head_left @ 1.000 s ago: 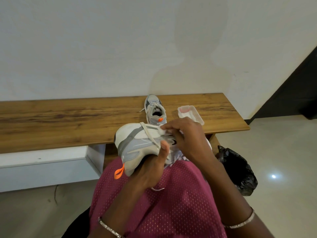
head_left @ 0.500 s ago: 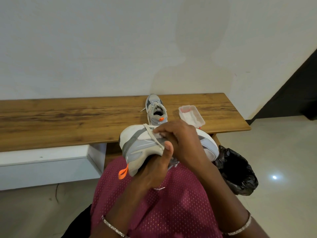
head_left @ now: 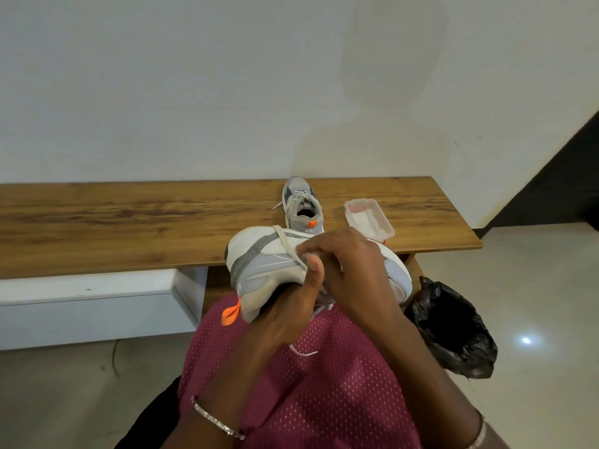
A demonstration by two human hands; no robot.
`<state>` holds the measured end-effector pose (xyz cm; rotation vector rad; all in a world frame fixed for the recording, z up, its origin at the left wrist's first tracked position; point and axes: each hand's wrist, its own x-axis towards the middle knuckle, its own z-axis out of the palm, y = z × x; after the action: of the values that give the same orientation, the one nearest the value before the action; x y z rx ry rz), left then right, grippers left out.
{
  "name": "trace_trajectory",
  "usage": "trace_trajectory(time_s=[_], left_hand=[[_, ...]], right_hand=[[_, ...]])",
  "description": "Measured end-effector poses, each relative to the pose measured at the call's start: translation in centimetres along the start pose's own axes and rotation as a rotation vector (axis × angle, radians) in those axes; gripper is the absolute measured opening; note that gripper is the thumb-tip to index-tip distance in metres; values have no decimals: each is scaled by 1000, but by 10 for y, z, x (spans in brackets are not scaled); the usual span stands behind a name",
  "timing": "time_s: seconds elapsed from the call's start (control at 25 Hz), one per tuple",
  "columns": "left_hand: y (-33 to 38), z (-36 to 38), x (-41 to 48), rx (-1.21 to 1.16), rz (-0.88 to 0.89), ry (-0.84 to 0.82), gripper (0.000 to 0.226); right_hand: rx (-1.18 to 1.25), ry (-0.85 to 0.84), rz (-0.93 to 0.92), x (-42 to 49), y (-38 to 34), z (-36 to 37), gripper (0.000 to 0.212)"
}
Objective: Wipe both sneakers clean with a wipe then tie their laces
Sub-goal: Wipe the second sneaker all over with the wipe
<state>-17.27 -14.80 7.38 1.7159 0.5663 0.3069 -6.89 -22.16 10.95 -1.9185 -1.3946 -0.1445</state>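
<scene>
Gripping the sneaker (head_left: 259,265) from beneath, the left hand (head_left: 282,319) is holding it over the lap (head_left: 324,390), heel leftward; the right hand (head_left: 353,270) is pressing curled fingers onto its middle, any wipe hidden.

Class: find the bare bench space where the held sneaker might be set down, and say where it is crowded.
Free: the long bench stretch left of the resting sneaker. Crowded: between that sneaker and the plastic tub.
</scene>
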Motion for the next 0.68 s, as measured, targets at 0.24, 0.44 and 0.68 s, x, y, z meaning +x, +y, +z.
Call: trace_trajectory(time_s=[0.24,0.44,0.68], left_hand=[[-3,-10,1,-10,-43,34,120],[-2,-5,2,22,-10,-22,112],[-3,-5,-2,14,-25,-12,110]], right_hand=[[-198,-18,112,2,30,-9,24],[-95,-11,26,2,12,-5,15],[-27,-116,11,8,17,-3,19]])
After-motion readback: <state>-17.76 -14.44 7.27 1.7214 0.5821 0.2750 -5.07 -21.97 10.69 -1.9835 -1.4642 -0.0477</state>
